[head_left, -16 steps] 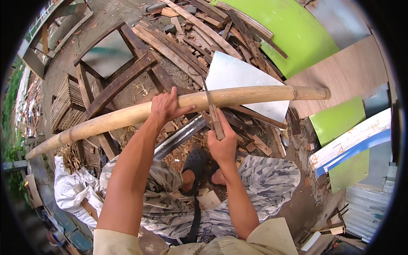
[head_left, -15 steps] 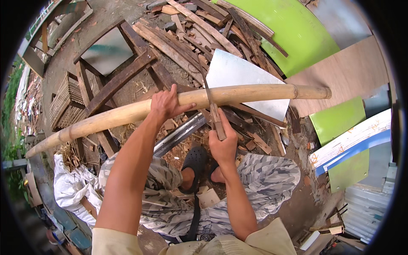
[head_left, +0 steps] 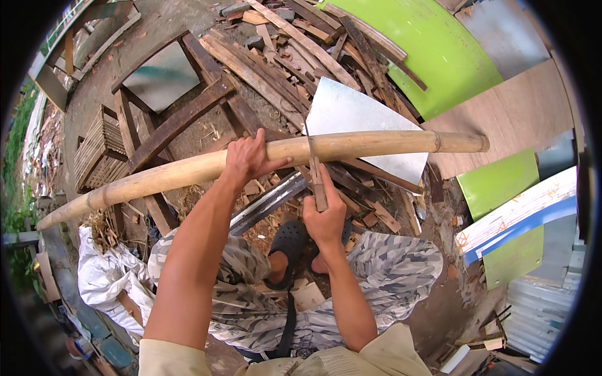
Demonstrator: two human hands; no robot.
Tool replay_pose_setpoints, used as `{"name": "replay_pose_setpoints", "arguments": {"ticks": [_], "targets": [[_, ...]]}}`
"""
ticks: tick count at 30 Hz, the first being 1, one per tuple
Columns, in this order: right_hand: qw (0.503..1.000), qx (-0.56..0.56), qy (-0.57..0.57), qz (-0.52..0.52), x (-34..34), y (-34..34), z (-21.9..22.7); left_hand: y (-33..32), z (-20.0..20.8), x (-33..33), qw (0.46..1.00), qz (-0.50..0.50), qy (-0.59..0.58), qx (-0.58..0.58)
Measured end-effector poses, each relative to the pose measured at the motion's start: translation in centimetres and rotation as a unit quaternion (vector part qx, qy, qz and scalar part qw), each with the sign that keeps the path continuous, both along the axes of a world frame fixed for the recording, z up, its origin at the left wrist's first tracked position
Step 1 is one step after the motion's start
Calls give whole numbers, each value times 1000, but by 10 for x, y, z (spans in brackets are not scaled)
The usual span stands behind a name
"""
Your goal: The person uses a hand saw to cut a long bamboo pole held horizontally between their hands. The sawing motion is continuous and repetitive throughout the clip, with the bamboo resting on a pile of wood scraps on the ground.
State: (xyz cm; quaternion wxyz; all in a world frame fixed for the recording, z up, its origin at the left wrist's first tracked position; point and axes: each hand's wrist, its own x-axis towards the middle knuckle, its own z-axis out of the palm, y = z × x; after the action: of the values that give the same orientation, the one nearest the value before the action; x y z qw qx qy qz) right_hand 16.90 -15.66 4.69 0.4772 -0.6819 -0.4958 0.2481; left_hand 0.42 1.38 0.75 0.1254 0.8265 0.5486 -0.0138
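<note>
A long, slightly bowed bamboo pole (head_left: 182, 172) lies crosswise before me, from the lower left to the right. My left hand (head_left: 249, 156) grips its middle, fingers over the far side and thumb stretched along it. In my right hand (head_left: 325, 216) is the wooden handle of a hand saw (head_left: 315, 172), closed in my fingers. Its thin blade, seen nearly edge-on, crosses the pole just right of my left thumb. How deep the blade sits in the bamboo I cannot tell.
Beneath the pole stands a dark wooden frame (head_left: 179, 125). Beyond lies a heap of scrap wood (head_left: 282, 69). A white sheet (head_left: 357, 113), a green panel (head_left: 439, 56) and plywood (head_left: 508, 113) lie right. A white sack (head_left: 106, 276) sits at left, near my legs.
My right hand has drawn the saw slightly toward me, so less blade shows beyond the pole. The left hand keeps its hold on the bamboo.
</note>
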Motion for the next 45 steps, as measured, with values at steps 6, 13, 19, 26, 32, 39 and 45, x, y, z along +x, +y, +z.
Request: {"name": "replay_pose_setpoints", "arguments": {"ticks": [6, 13, 19, 26, 32, 39, 45], "targets": [[999, -29, 24, 28, 4, -151, 35, -3, 2, -6, 999, 8, 8, -35], [999, 35, 20, -5, 7, 15, -26, -3, 0, 4, 1000, -9, -9, -3], [996, -48, 68, 19, 1, -116, 10, 1, -4, -12, 999, 8, 24, -40], [996, -63, 58, -15, 15, -66, -6, -3, 1, 4, 1000, -18, -7, -21], [999, 5, 47, -9, 4, -20, -7, -3, -2, -5, 1000, 3, 3, -1], [998, -48, 37, 35, 12, -157, 52, -1, -2, -6, 999, -2, 17, -48], [998, -15, 56, 5, 7, 22, -8, -1, 1, -3, 1000, -6, 11, -20]]}}
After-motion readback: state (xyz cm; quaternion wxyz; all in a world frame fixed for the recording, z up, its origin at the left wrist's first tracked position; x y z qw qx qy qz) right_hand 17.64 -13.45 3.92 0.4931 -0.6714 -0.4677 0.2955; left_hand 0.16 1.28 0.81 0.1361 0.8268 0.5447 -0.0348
